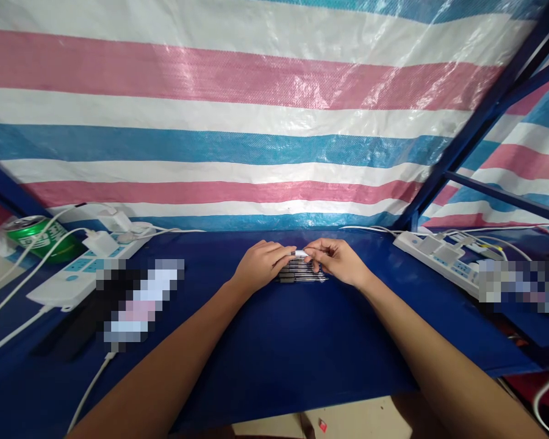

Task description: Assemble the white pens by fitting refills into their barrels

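Just above the blue tabletop (293, 341), a pen (301, 253) with a white barrel and a dark end lies level between my two hands. My left hand (261, 263) pinches its dark left end. At the pen's right end, the thumb and fingers of my right hand (335, 259) are closed on it. Right below the hands, a row of several slim clear pens with dark parts (302, 275) lies side by side on the tabletop. My fingers partly cover that row and the ends of the held pen.
To the left are a white power strip (80, 268) with plugs and cables, a green can (43, 238) on its side and a blurred phone-like object (141, 305). Another power strip (443, 262) sits at right. Striped plastic sheeting (238, 110) hangs behind, beside a blue metal frame (466, 128).
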Available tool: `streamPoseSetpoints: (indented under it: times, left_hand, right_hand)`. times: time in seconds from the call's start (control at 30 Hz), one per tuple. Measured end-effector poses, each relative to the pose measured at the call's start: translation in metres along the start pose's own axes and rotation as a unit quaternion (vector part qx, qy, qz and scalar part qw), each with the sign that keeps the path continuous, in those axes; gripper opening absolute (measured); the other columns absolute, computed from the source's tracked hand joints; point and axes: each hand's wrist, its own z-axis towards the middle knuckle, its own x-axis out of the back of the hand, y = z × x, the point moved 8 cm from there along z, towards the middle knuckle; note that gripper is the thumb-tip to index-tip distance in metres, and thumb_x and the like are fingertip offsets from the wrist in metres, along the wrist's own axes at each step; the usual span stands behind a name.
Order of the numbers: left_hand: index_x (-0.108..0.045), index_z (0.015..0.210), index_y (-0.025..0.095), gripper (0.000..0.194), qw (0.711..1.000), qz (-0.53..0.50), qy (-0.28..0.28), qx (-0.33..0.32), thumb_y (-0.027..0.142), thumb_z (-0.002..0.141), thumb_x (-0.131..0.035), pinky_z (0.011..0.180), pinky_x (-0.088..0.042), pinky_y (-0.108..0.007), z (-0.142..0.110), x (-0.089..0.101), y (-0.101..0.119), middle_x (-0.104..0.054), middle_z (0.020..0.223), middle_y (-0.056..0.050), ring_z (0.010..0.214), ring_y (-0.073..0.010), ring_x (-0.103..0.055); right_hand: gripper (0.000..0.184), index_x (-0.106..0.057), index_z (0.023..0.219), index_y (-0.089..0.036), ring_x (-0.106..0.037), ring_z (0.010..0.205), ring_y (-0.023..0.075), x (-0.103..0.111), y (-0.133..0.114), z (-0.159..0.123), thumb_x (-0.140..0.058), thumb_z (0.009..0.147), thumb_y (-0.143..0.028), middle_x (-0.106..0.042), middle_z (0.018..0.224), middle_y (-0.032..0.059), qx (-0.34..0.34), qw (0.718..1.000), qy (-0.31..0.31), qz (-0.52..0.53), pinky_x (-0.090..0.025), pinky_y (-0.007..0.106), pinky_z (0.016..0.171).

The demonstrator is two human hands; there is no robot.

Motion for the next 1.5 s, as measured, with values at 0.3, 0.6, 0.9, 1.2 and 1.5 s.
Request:
streamPoseSetpoints:
  times: [0.3,0.6,0.9,1.2,1.5]
  left_hand:
    - [-0.073,0.120,0.021,0.024,0.998,-0.027,0.022,0.061,0.031,0.111,-0.053,0.104,-0.051,-0.044,0.004,0.010,-0.006,-0.076,0.118,-0.007,0.111,-0.0246,-0.069]
    - [-0.076,0.120,0.023,0.024,0.977,-0.110,0.099,0.150,0.033,0.107,-0.059,0.095,-0.058,-0.037,0.002,0.020,-0.027,-0.071,0.118,-0.008,0.110,-0.0227,-0.070]
    - [-0.074,0.123,0.021,0.030,0.953,0.011,-0.013,0.301,0.034,0.102,-0.057,0.089,-0.055,-0.039,-0.011,0.024,-0.055,-0.079,0.100,-0.007,0.096,-0.0282,-0.074]
    - [-0.064,0.133,0.015,0.042,0.893,0.200,-0.182,0.360,0.026,0.095,-0.050,0.080,-0.056,-0.045,-0.029,0.031,-0.067,-0.079,0.110,-0.020,0.092,-0.0374,-0.077]
    - [-0.065,0.123,0.012,0.034,0.904,0.261,-0.135,0.311,0.027,0.096,-0.053,0.089,-0.051,-0.050,-0.036,0.024,-0.062,-0.070,0.115,-0.023,0.102,-0.0392,-0.068]
  right_hand:
    - [0.019,-0.080,0.111,-0.026,-0.075,0.101,0.0241,0.034,-0.010,0.002,-0.074,0.095,-0.034,-0.079,0.115,0.0060,0.095,0.980,0.109,-0.140,-0.059,0.040,0.091]
    - [0.036,-0.073,0.114,-0.022,-0.075,0.097,0.0250,0.050,0.009,0.005,-0.077,0.092,-0.050,-0.080,0.109,0.0084,0.049,0.986,0.152,-0.057,-0.060,0.040,0.090]
    - [0.029,-0.072,0.121,-0.021,-0.069,0.072,0.0201,0.076,0.036,0.004,-0.065,0.097,-0.036,-0.075,0.080,0.0017,-0.072,0.942,0.149,-0.292,-0.050,0.032,0.072]
    - [0.019,-0.079,0.107,-0.021,-0.068,0.085,0.0232,0.082,0.055,0.002,-0.070,0.092,-0.029,-0.074,0.094,0.0093,-0.038,0.868,0.110,-0.483,-0.051,0.034,0.081]
    - [0.031,-0.080,0.127,-0.033,-0.056,0.129,0.0369,0.050,0.041,0.005,-0.067,0.099,-0.031,-0.071,0.136,0.0115,0.099,0.888,0.032,-0.448,-0.045,0.060,0.111]
